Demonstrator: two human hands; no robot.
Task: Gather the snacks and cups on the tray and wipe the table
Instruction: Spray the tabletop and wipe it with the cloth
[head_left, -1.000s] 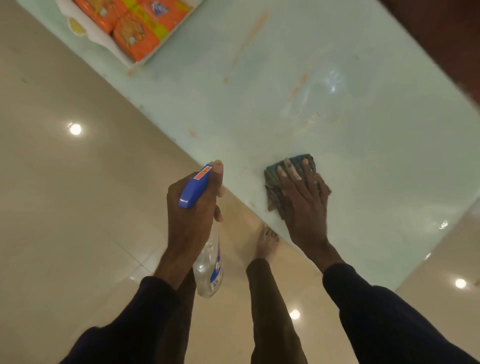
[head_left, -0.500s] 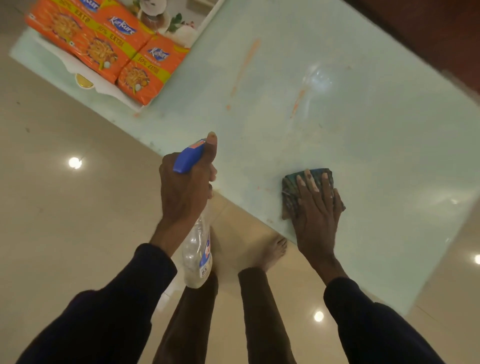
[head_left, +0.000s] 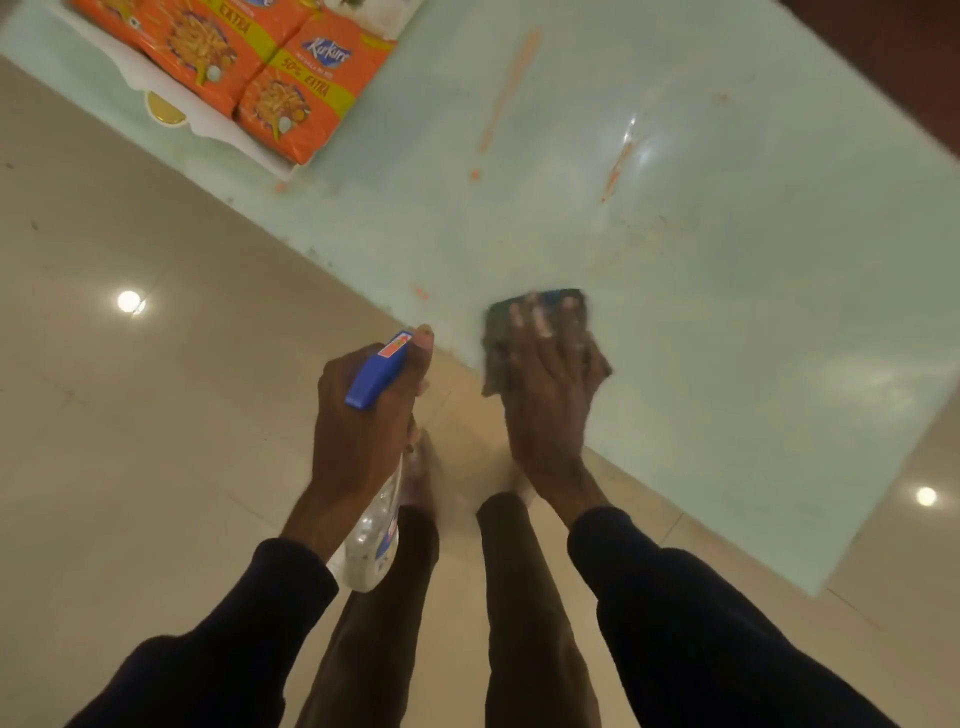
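**Wiping at the near edge, sprayer kept ready**

Presses the right hand (head_left: 550, 384) flat on a dark folded cloth (head_left: 540, 304) at the near edge of the bench (head_left: 727, 322). Keeps the fingers (head_left: 519, 322) straight and slightly apart on top of it, not curled round it, likely to bear down evenly over the whole pad and not bunch it. Blurred there, so probably mid-stroke.

Grips the spray bottle (head_left: 374, 374) in the left hand (head_left: 358, 431), just off the bench edge and over the floor (head_left: 130, 415). Clamps the fingers round the neck, one digit lying along the blue head. Points the nozzle toward the bench, presumably to wet the next patch without putting anything down.

Orange snack packets (head_left: 291, 98) on the white tray (head_left: 208, 127) at the far left corner of the bench, out of the wiping path. No cups clearly made out.

Orange smears (head_left: 511, 83) across the middle of the bench, well apart from the cloth. Suggests wiping far from finished. Calls next for strokes out from the near edge toward those streaks.
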